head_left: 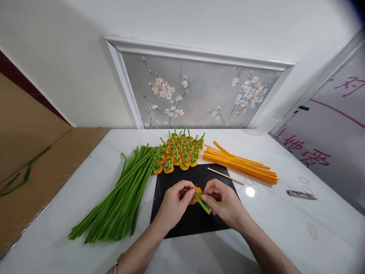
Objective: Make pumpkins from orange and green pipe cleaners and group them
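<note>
Above a black mat [182,224], both hands meet at a small orange pumpkin [199,190] made of fuzzy pipe cleaner. My left hand [180,198] pinches its left side between thumb and fingers. At its right, my right hand [221,198] is closed on a green pipe cleaner [203,205] that runs down from the pumpkin. Fingers cover part of both pieces. Behind the hands stand several finished-looking orange pumpkins [184,163] with green tops and upright stems, packed close together.
Long green pipe cleaners [119,201] lie bundled at left, orange ones [242,163] at back right. A thin wooden stick [225,176] crosses the mat's edge. Metal snips [301,195] and rubber bands [303,180] lie on the white table [282,236]. Cardboard [57,163] borders the left.
</note>
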The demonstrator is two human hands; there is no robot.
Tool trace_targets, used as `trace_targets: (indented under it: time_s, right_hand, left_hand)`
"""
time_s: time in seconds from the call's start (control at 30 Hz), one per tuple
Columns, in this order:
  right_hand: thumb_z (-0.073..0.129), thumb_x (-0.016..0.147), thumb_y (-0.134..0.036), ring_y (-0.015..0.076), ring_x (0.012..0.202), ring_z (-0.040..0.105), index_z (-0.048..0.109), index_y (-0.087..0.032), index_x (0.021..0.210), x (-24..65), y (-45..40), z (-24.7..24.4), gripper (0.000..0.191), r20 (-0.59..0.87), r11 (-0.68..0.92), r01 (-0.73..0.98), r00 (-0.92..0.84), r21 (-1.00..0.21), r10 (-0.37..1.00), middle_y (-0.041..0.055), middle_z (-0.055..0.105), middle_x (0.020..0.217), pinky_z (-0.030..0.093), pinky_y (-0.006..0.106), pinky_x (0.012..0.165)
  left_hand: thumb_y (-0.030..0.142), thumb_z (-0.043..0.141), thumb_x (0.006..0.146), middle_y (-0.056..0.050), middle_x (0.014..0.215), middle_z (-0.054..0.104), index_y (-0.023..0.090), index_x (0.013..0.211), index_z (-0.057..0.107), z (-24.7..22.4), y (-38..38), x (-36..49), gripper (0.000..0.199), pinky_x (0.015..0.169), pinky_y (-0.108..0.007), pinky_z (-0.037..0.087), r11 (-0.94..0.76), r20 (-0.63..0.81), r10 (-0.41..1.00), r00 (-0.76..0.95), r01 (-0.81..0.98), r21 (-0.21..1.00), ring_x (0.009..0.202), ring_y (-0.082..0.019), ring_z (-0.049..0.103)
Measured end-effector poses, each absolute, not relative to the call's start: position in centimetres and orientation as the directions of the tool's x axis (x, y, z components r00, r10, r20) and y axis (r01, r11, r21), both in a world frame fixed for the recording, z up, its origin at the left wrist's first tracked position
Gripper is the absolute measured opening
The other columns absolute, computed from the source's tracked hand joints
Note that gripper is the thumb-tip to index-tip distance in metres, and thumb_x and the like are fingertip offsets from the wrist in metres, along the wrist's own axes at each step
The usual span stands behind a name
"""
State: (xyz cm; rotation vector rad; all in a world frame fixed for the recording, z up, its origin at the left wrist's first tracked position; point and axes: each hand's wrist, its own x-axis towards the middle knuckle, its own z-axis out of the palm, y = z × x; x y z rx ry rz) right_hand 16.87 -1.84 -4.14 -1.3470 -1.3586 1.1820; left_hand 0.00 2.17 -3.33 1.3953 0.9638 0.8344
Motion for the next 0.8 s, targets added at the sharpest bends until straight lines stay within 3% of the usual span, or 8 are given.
trace_targets:
  time_s: [0.23,0.4,0.6,0.8]
  right_hand:
    - [0.056,0.083,-0.019,0.0089,0.055,0.052,0.053,-0.021,0.086,16.4,-2.4,-3.3,0.005,0.005,0.024,0.288,-0.066,-0.957,0.998,-0.0026,0.057,0.071,0.044,0.018,0.049]
    - [0.054,0.084,-0.019,0.0104,0.060,0.057,0.055,-0.020,0.093,16.2,-2.5,-2.7,0.009,0.057,0.074,0.251,-0.073,-0.965,0.996,0.0001,0.060,0.077,0.046,0.020,0.054]
    - [0.055,0.085,-0.023,0.0144,0.065,0.066,0.057,-0.019,0.093,16.0,-2.6,-2.5,0.009,0.019,0.040,0.210,-0.101,-0.977,0.995,0.0015,0.064,0.076,0.051,0.023,0.060]
    - [0.057,0.082,-0.026,0.0147,0.057,0.062,0.060,-0.019,0.084,16.0,-2.4,-3.0,0.007,-0.013,0.001,0.291,-0.045,-0.957,0.999,0.0022,0.066,0.070,0.047,0.023,0.052]
  left_hand:
    - [0.031,0.058,0.082,-0.002,0.079,0.061,0.015,0.081,0.059,-3.5,2.0,0.1,0.016,0.070,-0.032,0.059,0.078,-0.097,0.927,0.363,0.065,0.995,0.072,-0.015,0.061]
    - [0.030,0.056,0.083,-0.005,0.081,0.065,0.014,0.083,0.062,-3.7,1.9,0.1,0.016,0.070,-0.031,0.057,0.035,-0.071,0.922,0.379,0.103,0.994,0.073,-0.017,0.063]
    - [0.028,0.055,0.085,-0.004,0.078,0.065,0.015,0.084,0.063,-4.2,1.8,0.0,0.015,0.065,-0.027,0.054,-0.048,-0.008,0.924,0.382,0.138,0.989,0.070,-0.016,0.062]
    - [0.027,0.055,0.085,-0.003,0.074,0.061,0.015,0.082,0.062,-3.9,1.6,0.0,0.014,0.062,-0.024,0.051,-0.055,0.000,0.914,0.407,0.123,0.991,0.066,-0.014,0.058]
